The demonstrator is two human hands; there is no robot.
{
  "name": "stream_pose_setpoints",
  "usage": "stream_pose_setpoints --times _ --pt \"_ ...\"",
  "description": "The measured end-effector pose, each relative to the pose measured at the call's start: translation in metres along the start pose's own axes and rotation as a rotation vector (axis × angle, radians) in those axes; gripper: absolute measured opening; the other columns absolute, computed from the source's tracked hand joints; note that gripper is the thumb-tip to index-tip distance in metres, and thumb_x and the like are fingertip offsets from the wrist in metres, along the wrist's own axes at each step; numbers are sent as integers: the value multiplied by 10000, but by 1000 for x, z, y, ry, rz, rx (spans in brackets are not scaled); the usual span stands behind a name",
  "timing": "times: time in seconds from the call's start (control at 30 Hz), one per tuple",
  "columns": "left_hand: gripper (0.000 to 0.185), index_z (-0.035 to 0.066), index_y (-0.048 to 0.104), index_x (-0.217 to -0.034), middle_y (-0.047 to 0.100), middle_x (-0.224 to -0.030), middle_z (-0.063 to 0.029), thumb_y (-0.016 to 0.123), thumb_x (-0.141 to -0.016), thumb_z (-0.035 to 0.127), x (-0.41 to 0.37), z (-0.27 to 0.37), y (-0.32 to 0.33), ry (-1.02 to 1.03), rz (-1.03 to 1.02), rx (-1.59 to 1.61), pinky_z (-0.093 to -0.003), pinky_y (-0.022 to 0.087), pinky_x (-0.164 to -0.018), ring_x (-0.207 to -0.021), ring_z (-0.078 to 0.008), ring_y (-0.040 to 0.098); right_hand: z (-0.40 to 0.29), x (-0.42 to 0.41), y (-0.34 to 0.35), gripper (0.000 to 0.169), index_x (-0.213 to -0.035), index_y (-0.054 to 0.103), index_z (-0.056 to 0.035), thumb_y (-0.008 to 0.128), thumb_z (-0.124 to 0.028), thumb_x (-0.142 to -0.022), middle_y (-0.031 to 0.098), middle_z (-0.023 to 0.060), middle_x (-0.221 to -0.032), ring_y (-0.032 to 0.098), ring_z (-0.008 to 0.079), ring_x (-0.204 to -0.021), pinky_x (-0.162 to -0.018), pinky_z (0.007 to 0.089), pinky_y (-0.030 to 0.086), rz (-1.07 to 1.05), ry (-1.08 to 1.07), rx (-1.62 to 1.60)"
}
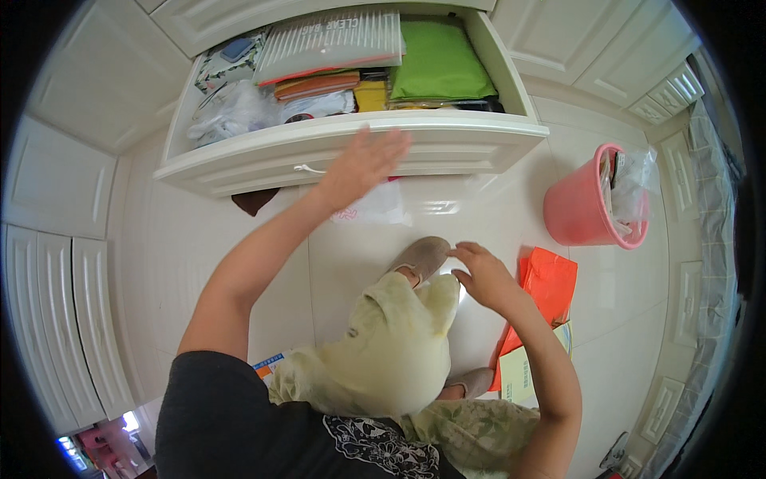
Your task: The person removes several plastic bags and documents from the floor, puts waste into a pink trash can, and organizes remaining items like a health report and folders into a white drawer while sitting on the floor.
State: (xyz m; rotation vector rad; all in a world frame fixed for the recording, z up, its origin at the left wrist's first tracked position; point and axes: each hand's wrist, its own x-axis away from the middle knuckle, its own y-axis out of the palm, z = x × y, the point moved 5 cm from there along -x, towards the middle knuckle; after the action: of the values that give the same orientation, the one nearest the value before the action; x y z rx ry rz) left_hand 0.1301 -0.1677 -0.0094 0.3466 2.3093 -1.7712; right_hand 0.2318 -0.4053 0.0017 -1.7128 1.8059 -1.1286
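My left hand (368,164), slightly blurred, is over the front panel of the pulled-out white drawer (437,146), its fingers at the top edge, holding nothing. To the right of my knee, my right hand (479,272) hangs with fingers apart and nothing between them. Inside the drawer lie a striped clear plastic bag (335,45), a green fabric item (440,63), orange-brown folded items (317,85), a yellow packet (371,96) and crumpled clear plastic bags (236,111). A blue-grey object (237,49) rests at the drawer's back left.
A pink bin (574,200) holding plastic waste stands on the right of the tiled floor. Red-orange bags (547,281) and a pale yellow booklet (516,374) lie near my right arm. A white plastic bag (380,203) and a dark brown item (254,200) lie below the drawer front.
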Motion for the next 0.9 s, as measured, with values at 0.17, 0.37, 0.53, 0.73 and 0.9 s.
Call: stream_pose_setpoints --times 0.17,0.37,0.53,0.73,0.9 --pt "557 88 357 -1392 330 -1467 -111 483 -849 76 82 62 115 5 -287 325 -505 281 -1093 -1368 -270 304 45 19 22 330 -1144 589 -50 623 -101 -821 566 174 -1198 557 342 -1080 -885 409 489 -40 60 -5" --pt "493 80 499 -1266 516 -1225 -135 539 -777 31 135 31 199 -652 -686 259 -444 391 -985 -1140 -305 505 77 31 31 312 -1142 586 -37 610 -99 -837 579 183 -1171 567 352 -1052 -891 411 479 -100 175 -69" --pt "322 52 608 -1070 618 -1004 -124 522 -765 -4 64 59 127 -203 -333 549 -406 461 -846 -967 -326 578 93 40 25 339 -1168 575 -48 610 -109 -836 575 180 -1180 566 343 -1060 -885 423 486 -41 235 -58" --pt "260 19 580 -1094 637 -1026 -82 493 -850 11 -29 54 -11 -404 -312 1334 -331 499 -782 -967 -202 614 134 57 -3 842 -1425 227 30 622 -453 -859 435 276 -1343 441 353 -1255 -1024 399 371 178 567 -348" --pt "314 22 559 -1155 629 -1050 -53 499 -848 7 -93 24 -69 -732 160 2202 -301 508 -837 -963 -154 614 141 86 -37 1159 -1464 38 29 629 -662 -745 233 267 -1469 276 363 -1362 -1099 434 263 503 700 -994"
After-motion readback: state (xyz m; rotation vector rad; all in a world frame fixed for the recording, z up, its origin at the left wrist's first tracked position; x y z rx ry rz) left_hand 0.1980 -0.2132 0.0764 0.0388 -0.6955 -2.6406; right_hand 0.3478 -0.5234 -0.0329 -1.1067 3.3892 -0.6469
